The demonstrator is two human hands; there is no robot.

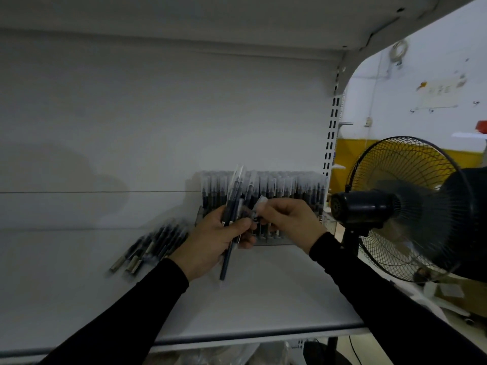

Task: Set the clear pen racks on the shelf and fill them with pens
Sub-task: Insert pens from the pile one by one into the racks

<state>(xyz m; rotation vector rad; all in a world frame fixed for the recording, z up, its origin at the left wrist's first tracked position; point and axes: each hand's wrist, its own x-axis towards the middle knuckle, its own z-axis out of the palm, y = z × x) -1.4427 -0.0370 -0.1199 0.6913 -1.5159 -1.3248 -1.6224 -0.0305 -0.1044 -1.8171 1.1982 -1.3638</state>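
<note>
Feeding pens from a bundle into the rack (263,191) is the step in hand, and the trick is to peel off one at a time. The left hand (216,241) is curled round a fistful of pens (235,196), their clear caps fanning up above the fingers and one dark barrel hanging out below the palm. The right hand (287,217) pinches a single pen (259,204) by its capped end, just beside the bundle, the two hands nearly touching.

The rack stands on the shelf (263,291) right behind both hands, its rows looking mostly full of upright capped pens (motion blur hides which slots are free). A loose heap of pens (152,246) lies on the shelf to the left of the left hand.

To do this well, I would keep the left grip firm so that the low-hanging barrel does not slip out, draw the pinched pen clear of its neighbours before lifting, then lower it upright into an open slot without knocking the filled rows. The fan (400,206) near the right forearm leaves little elbow room, so the reach is probably best kept short.
</note>
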